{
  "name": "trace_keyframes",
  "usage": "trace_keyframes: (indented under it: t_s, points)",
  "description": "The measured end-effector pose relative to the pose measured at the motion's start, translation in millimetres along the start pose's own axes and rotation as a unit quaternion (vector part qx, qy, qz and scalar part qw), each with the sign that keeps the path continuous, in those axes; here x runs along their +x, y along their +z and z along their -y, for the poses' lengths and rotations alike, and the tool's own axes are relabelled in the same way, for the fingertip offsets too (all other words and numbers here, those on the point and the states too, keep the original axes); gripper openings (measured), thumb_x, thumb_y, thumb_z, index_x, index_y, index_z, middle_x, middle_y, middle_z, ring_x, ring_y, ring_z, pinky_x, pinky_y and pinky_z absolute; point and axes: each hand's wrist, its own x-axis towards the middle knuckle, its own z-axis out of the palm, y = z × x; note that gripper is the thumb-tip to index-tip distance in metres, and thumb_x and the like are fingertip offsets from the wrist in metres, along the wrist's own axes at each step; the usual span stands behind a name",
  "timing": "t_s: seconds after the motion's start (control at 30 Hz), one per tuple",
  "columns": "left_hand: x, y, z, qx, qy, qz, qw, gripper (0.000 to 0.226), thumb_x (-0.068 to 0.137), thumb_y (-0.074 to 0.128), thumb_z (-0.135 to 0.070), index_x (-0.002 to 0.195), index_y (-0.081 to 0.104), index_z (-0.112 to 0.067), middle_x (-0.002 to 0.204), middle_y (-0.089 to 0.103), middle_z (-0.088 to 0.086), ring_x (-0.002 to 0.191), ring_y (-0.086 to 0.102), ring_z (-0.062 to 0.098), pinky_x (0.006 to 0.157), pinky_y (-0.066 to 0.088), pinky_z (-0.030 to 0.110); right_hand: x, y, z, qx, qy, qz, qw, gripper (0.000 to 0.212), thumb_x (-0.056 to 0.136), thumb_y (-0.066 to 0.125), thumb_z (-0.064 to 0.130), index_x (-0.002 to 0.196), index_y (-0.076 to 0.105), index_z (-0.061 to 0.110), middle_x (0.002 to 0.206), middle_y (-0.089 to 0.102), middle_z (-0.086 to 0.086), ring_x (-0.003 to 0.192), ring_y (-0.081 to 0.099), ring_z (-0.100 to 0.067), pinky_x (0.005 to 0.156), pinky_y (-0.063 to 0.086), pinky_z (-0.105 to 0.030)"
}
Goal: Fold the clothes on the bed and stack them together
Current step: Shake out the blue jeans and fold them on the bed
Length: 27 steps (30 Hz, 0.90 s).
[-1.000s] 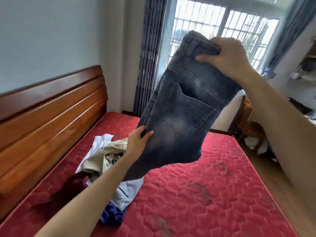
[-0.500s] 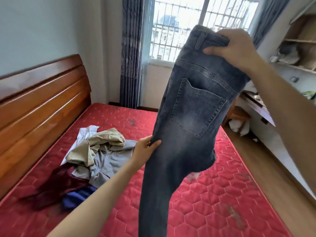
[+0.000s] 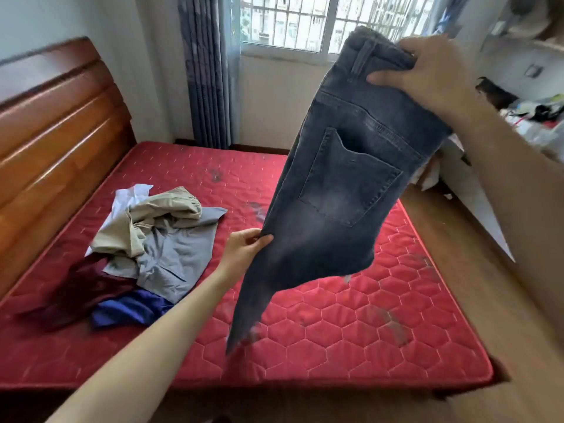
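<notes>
A pair of dark grey jeans (image 3: pixel 335 190) hangs in the air over the red mattress (image 3: pixel 335 331), back pocket facing me. My right hand (image 3: pixel 427 71) grips the waistband at the top. My left hand (image 3: pixel 244 248) pinches the left edge of the jeans lower down, at thigh level. The legs trail down to a blurred end just above the mattress. A loose pile of clothes (image 3: pixel 146 245) lies on the left half of the bed: beige, grey, white, maroon and blue pieces, all crumpled.
A wooden headboard (image 3: pixel 55 123) runs along the left side. Blue-grey curtains (image 3: pixel 207 71) and a barred window (image 3: pixel 305 22) are behind the bed. Wooden floor (image 3: pixel 457 270) and cluttered shelves (image 3: pixel 531 111) lie to the right.
My view has pulled back and dropped, showing more of the bed. The jeans have swung right and their legs hang lower; both hands keep their hold.
</notes>
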Motion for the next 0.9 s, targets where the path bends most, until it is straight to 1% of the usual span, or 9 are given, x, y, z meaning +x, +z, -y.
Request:
trace_keyframes:
  t_s: [0.07, 0.17, 0.23, 0.37, 0.5, 0.6, 0.73, 0.83, 0.9]
  points:
    - [-12, 15, 4, 0.011, -0.002, -0.01, 1.0, 0.014, 0.089, 0.068, -0.012, 0.077, 0.073, -0.018, 0.07, 0.066, -0.008, 0.068, 0.051, 0.004, 0.063, 0.043, 0.029, -9, -2, -22, 0.0, -0.003, 0.019, 1.0, 0.047, 0.079, 0.069, 0.053, 0.079, 0.057, 0.008, 0.078, 0.056, -0.016, 0.075, 0.05, -0.021, 0.068, 0.035, -0.033]
    - [-38, 31, 8, 0.041, -0.009, -0.043, 0.998, 0.011, 0.088, 0.069, -0.012, 0.078, 0.073, -0.016, 0.072, 0.067, -0.004, 0.071, 0.052, 0.007, 0.068, 0.043, 0.034, -24, -1, -56, 0.011, -0.013, 0.051, 0.999, 0.041, 0.08, 0.069, 0.053, 0.065, 0.048, 0.021, 0.065, 0.049, 0.0, 0.073, 0.048, -0.02, 0.065, 0.029, -0.032]
    - [-61, 37, 0, 0.056, -0.011, -0.057, 0.997, 0.015, 0.087, 0.07, -0.012, 0.076, 0.074, -0.023, 0.071, 0.068, -0.007, 0.069, 0.054, 0.005, 0.067, 0.044, 0.03, -33, 2, -77, 0.022, -0.021, 0.066, 0.997, 0.041, 0.079, 0.07, 0.053, 0.065, 0.049, 0.021, 0.062, 0.046, 0.007, 0.073, 0.048, -0.02, 0.064, 0.027, -0.031]
    - [-103, 41, -37, 0.037, -0.011, -0.056, 0.998, 0.013, 0.085, 0.067, -0.021, 0.075, 0.076, -0.022, 0.072, 0.069, -0.007, 0.071, 0.057, 0.002, 0.065, 0.047, 0.02, -33, 15, -112, 0.062, -0.017, 0.103, 0.993, 0.047, 0.076, 0.071, 0.055, 0.077, 0.062, 0.009, 0.076, 0.062, -0.007, 0.076, 0.056, -0.025, 0.066, 0.04, -0.036]
    - [-112, 35, -46, 0.01, -0.048, -0.041, 0.998, 0.02, 0.087, 0.06, -0.029, 0.079, 0.077, -0.021, 0.079, 0.071, -0.012, 0.076, 0.061, -0.004, 0.068, 0.047, 0.01, -22, 60, -132, 0.102, 0.003, 0.162, 0.982, 0.042, 0.074, 0.074, 0.053, 0.072, 0.061, 0.013, 0.072, 0.059, -0.005, 0.075, 0.053, -0.02, 0.069, 0.042, -0.039]
    - [-91, 37, 1, 0.035, -0.137, -0.054, 0.989, 0.012, 0.083, 0.068, -0.027, 0.083, 0.08, -0.023, 0.091, 0.076, -0.003, 0.084, 0.066, 0.002, 0.074, 0.049, 0.013, -22, 124, -148, 0.102, 0.025, 0.215, 0.971, 0.04, 0.072, 0.075, 0.053, 0.074, 0.062, 0.016, 0.072, 0.059, -0.003, 0.076, 0.055, -0.022, 0.071, 0.045, -0.039]
    - [-52, 52, 121, 0.118, -0.251, -0.093, 0.956, 0.008, 0.086, 0.071, -0.016, 0.089, 0.078, -0.019, 0.09, 0.076, 0.0, 0.089, 0.068, 0.013, 0.087, 0.049, 0.034, -38, 246, -168, 0.07, 0.025, 0.275, 0.958, 0.039, 0.074, 0.072, 0.055, 0.086, 0.066, 0.018, 0.077, 0.059, 0.002, 0.076, 0.054, -0.023, 0.065, 0.037, -0.032]
    - [-22, 69, 212, 0.158, -0.321, -0.116, 0.926, 0.009, 0.087, 0.071, -0.018, 0.093, 0.078, -0.016, 0.09, 0.076, 0.002, 0.095, 0.069, 0.021, 0.08, 0.047, 0.033, -59, 349, -193, 0.05, 0.03, 0.314, 0.948, 0.037, 0.077, 0.069, 0.056, 0.091, 0.065, 0.022, 0.082, 0.058, 0.005, 0.077, 0.051, -0.02, 0.065, 0.035, -0.03]
    - [-2, 80, 258, 0.161, -0.356, -0.138, 0.91, 0.012, 0.087, 0.07, -0.017, 0.096, 0.077, -0.012, 0.094, 0.075, 0.006, 0.097, 0.068, 0.023, 0.078, 0.045, 0.033, -72, 408, -215, 0.048, 0.053, 0.337, 0.939, 0.035, 0.079, 0.068, 0.056, 0.086, 0.06, 0.022, 0.08, 0.057, 0.006, 0.077, 0.051, -0.02, 0.065, 0.034, -0.031]
